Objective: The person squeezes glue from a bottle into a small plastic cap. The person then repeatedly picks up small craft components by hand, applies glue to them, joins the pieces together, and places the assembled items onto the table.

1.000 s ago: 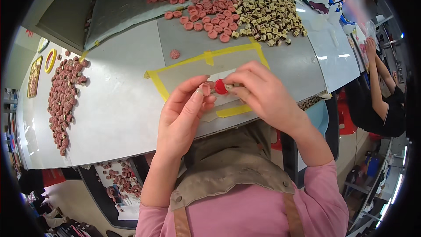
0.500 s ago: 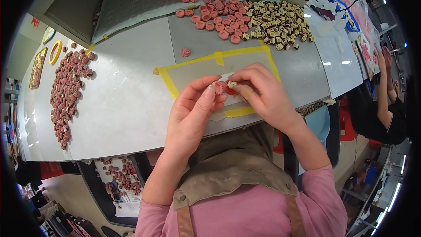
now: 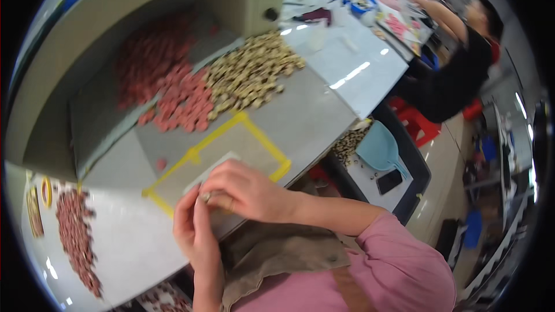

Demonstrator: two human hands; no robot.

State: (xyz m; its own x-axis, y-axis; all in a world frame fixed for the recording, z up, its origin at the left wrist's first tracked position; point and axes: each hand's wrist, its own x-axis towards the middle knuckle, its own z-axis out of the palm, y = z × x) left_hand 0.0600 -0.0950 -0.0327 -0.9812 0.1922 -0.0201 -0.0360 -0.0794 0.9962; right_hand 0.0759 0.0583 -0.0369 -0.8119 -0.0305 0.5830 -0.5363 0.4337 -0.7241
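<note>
At near centre, your right hand [image 3: 245, 192] pinched a pale piece [image 3: 206, 197].
It seemed light, best edge-held; left hand [image 3: 196, 234] grip unclear.

The view has swung rightward, so the tabletop [image 3: 133, 248] now slants — a dark phone [image 3: 389, 181] beside the light-blue dustpan [image 3: 377, 147] has come into sight, with more of the co-worker [image 3: 462, 81]. The left hand [image 3: 196, 231] and right hand [image 3: 245, 190] have drawn together — fingertips meeting near a small pale piece [image 3: 206, 197].
</note>
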